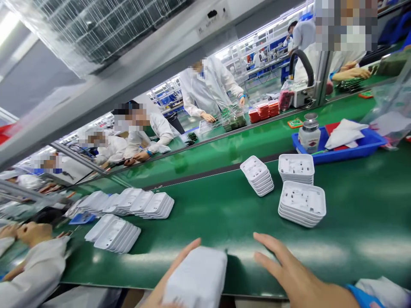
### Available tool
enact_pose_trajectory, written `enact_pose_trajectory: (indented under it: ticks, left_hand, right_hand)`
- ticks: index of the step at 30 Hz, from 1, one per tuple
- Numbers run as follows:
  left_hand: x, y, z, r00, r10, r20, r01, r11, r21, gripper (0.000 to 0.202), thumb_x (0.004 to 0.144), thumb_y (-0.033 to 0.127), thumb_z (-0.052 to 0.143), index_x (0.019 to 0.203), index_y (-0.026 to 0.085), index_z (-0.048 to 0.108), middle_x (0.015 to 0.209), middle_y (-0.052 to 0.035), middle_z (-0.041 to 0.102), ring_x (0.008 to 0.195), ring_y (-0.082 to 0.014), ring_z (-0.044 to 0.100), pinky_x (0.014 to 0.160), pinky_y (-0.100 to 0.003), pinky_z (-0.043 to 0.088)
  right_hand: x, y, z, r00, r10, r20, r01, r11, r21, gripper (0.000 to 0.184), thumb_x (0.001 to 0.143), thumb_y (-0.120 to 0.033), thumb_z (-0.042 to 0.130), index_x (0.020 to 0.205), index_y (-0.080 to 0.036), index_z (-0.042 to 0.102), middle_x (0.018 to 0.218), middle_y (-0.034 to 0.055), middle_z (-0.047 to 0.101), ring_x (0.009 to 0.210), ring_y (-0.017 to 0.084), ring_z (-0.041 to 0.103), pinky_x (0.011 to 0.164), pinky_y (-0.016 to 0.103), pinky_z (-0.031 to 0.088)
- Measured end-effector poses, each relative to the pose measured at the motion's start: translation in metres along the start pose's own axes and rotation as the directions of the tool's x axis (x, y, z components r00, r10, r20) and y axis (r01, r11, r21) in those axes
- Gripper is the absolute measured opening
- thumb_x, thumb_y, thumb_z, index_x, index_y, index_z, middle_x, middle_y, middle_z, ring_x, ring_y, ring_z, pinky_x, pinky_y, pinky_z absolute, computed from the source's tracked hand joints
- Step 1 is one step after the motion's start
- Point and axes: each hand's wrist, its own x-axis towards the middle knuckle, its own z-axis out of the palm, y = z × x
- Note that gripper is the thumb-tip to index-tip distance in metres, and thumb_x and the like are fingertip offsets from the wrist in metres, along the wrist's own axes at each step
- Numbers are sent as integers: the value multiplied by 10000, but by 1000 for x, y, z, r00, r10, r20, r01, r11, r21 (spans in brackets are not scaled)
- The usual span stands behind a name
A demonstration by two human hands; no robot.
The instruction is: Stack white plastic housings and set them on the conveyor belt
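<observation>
My left hand (pixel 175 273) is closed around a white plastic housing (pixel 197 278) just above the near edge of the green bench. Whether it is one housing or several nested together, I cannot tell. My right hand (pixel 285 269) is open, thumb and fingers apart, to the right of the held piece and not touching it. Beyond the right hand stands a stack of white housings (pixel 302 203), with another stack (pixel 296 169) behind it and a tilted stack (pixel 257 175) to their left.
Leaning rows of housings (pixel 117 235) lie on the left, near a co-worker's sleeve (pixel 35 265). A blue tray (pixel 349 149) at the back right holds a metal-topped bottle (pixel 310 134) and white wipes (pixel 345 134). Co-workers sit across the green belt (pixel 205 154). A shelf beam (pixel 128 72) hangs overhead.
</observation>
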Motion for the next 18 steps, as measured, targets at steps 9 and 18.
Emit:
enact_pose_trajectory:
  ticks: [9,18]
  left_hand:
    - [82,49,130,948,3,318,-41,993,112,856,560,391,803,1312,208,438,1141,-76,609,1054,-259,549,910,-355,394]
    - [106,74,135,923,310,228,-383,790,478,510,849,581,495,1139,174,604,1155,-113,618,1061,-272,550,930,-395,389]
  right_hand:
    - [14,41,-30,958,-277,-80,269,958,-94,610,748,3,509,1314,-222,480,1446,160,226,1316,395,248,939,634,412]
    - [55,66,-8,923,-374,-90,320,875,-363,423,846,-45,446,1262,-56,529,1413,211,335,1307,420,264,994,635,344]
